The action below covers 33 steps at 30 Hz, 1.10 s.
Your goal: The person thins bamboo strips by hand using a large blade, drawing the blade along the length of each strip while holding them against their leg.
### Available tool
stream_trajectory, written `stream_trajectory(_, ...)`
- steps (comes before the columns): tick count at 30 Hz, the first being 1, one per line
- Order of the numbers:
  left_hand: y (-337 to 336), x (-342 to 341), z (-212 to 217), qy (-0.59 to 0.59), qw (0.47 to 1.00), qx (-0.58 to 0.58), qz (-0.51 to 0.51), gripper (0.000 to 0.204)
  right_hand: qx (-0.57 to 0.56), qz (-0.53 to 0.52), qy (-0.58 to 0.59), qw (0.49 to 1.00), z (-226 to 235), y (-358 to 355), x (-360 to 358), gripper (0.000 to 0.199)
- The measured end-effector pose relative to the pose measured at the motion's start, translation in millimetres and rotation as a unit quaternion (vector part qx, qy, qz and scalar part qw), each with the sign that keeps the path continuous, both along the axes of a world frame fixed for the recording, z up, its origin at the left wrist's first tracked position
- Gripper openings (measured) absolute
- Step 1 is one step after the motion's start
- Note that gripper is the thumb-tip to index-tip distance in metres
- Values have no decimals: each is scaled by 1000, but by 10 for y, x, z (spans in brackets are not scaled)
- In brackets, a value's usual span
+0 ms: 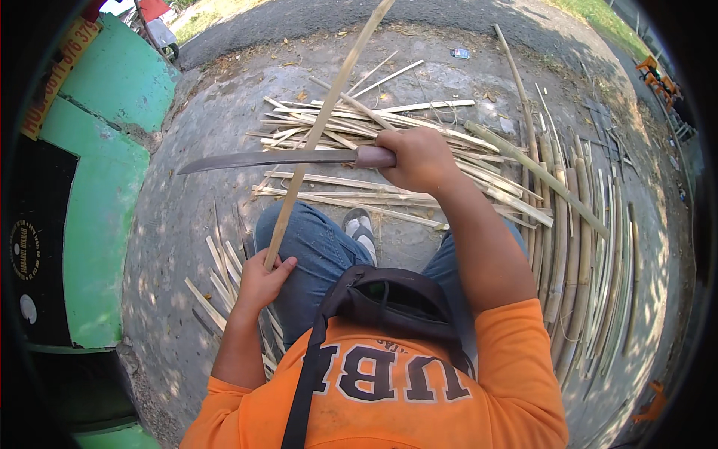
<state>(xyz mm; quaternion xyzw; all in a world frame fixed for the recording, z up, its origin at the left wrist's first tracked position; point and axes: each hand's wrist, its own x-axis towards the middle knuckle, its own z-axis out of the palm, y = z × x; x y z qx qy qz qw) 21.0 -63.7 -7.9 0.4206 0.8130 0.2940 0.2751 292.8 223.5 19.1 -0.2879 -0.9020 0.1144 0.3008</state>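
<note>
Right hand [419, 159], arm reaching forward, has its fingers wrapped around the handle of a long grey steel machete [329, 156], blade pointing left. Left hand [265, 280], low beside a blue-denim knee [321, 236], grasps a long pale-tan bamboo strip [320, 120] slanting upward across the blade. Split strips [344, 127] lie ahead; grey concrete ground [194, 150] stretches left toward a green wall [105, 247].
</note>
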Motion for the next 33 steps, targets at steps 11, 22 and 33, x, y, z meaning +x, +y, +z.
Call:
stream_trajectory(11,-38,4,-80,94,996,-2,-5,49,30,69,-58,995,-402,-469,-687,18)
stream_trajectory(22,-34,50,-39,96,995,-11,-8,50,47,53,-50,996,-476,-446,-719,10)
stream_trajectory(33,-30,57,-35,99,995,-1,-14,50,-7,-4,-87,996,-344,-270,-545,12)
